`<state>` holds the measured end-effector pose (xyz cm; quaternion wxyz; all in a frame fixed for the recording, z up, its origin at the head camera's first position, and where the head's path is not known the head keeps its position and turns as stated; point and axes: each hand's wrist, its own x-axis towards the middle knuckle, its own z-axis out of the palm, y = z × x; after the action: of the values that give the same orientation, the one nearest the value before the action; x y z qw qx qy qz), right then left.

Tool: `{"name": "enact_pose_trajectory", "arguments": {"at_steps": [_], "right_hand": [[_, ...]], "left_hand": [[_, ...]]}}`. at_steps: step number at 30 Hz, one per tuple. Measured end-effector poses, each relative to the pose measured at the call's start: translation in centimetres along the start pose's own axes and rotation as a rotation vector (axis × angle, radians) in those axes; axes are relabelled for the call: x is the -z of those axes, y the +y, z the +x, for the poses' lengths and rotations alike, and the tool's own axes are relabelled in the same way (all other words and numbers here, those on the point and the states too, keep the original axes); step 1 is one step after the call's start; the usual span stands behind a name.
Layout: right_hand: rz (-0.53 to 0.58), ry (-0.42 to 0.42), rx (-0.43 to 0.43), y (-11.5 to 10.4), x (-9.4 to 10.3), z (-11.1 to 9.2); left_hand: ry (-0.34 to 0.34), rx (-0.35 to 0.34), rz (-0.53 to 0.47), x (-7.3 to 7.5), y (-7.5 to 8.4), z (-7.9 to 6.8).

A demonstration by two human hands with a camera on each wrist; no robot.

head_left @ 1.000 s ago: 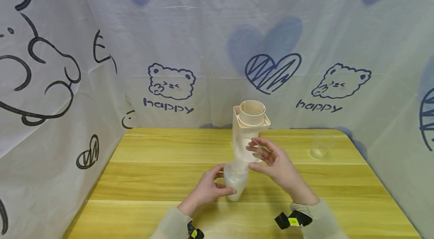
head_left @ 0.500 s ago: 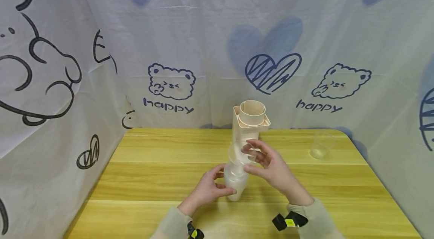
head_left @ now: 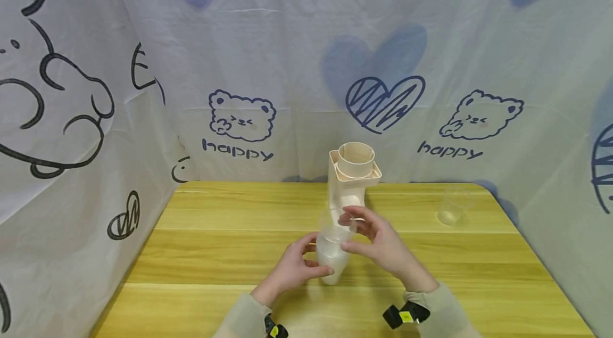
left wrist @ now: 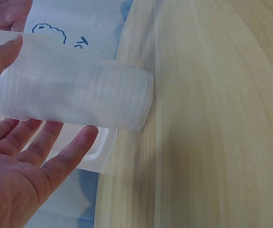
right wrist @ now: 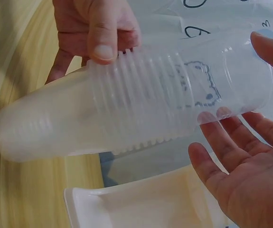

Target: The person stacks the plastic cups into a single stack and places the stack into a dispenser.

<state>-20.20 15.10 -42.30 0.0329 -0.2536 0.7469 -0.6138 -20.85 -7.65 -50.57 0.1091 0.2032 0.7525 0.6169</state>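
A stack of nested clear plastic cups (head_left: 331,259) stands near the middle of the table, its ribbed rims uppermost. My left hand (head_left: 293,269) grips the stack from the left, thumb in front and fingers behind. In the right wrist view, one clear plastic cup (right wrist: 231,71) sits partly down in the mouth of the stack, most of its wall still above the rims. My right hand (head_left: 383,246) holds that cup near its upper rim, thumb on one side and fingertips on the other.
Just behind the hands stands a beige holder (head_left: 347,189) topped by a round tube (head_left: 356,163). Another clear cup (head_left: 450,213) stands alone at the back right of the wooden table (head_left: 230,253). A printed cloth (head_left: 306,50) hangs behind and along the sides.
My right hand has moved down and left, bringing its cup from above the stack into the stack's mouth. The left hand and the stack have stayed in place.
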Motion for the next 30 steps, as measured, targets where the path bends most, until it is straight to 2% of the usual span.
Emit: {"name": "enact_pose_trajectory", "arguments": {"at_steps": [10,30], "right_hand": [[-0.081,-0.014,-0.039,0.7,-0.1,-0.2],[-0.099,-0.033,-0.107,2.7,-0.4,-0.5]], "left_hand": [[-0.004,0.011,-0.004,0.0,-0.1,0.0],[-0.003,0.004,0.004,-0.1,0.1,0.0]]}}
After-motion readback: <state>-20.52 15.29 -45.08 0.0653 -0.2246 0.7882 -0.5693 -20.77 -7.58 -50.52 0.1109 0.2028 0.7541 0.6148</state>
